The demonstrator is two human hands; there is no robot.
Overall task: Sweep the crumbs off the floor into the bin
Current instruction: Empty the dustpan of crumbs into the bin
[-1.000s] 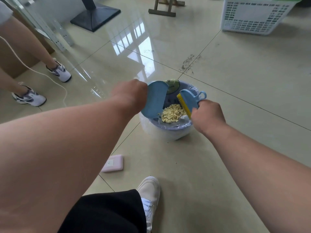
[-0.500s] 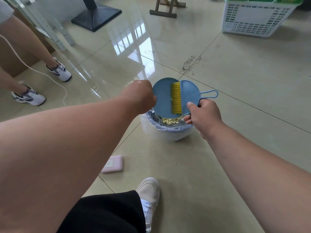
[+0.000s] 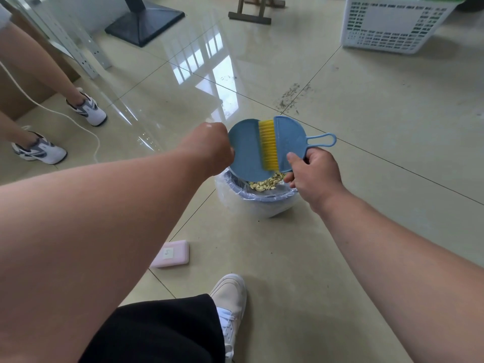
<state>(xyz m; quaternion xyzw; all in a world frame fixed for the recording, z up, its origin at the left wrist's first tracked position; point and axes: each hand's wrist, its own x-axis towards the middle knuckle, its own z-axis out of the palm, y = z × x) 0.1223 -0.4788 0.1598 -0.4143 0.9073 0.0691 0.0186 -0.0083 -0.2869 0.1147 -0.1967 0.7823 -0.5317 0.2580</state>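
Blue plastic fills the middle of the view: the dustpan (image 3: 246, 150) and the brush (image 3: 288, 142) now sit pressed together face to face above the bin (image 3: 258, 203), the brush's yellow bristles (image 3: 268, 145) lying across the pan's flat side. A second ago the two were held apart, the pan tipped at the bin's 9 o'clock side and the brush at its 3 o'clock side, with the heap of pale crumbs (image 3: 265, 184) in plain sight between them. Half a second ago they had already come together, and since then they have barely moved.

The left hand (image 3: 212, 150) is clenched at the pan's 9 o'clock edge; only its back shows, so its grasp on the pan is judged, not seen. The right hand (image 3: 311, 174) grasps the brush at the base of its looped handle, thumb on the blue back.

The crumbs lie inside the plastic-lined bin, partly hidden under the pan's lower edge. No loose crumbs show on the tiles right around the bin; dark specks at 12 o'clock on the floor (image 3: 366, 231) look like scuffs or grit, too small to tell.

Tipping appears finished, and nesting brush into pan suggests the tools are being put together for setting down. A pink block (image 3: 171, 254) lies on the floor at 7 o'clock from the bin.
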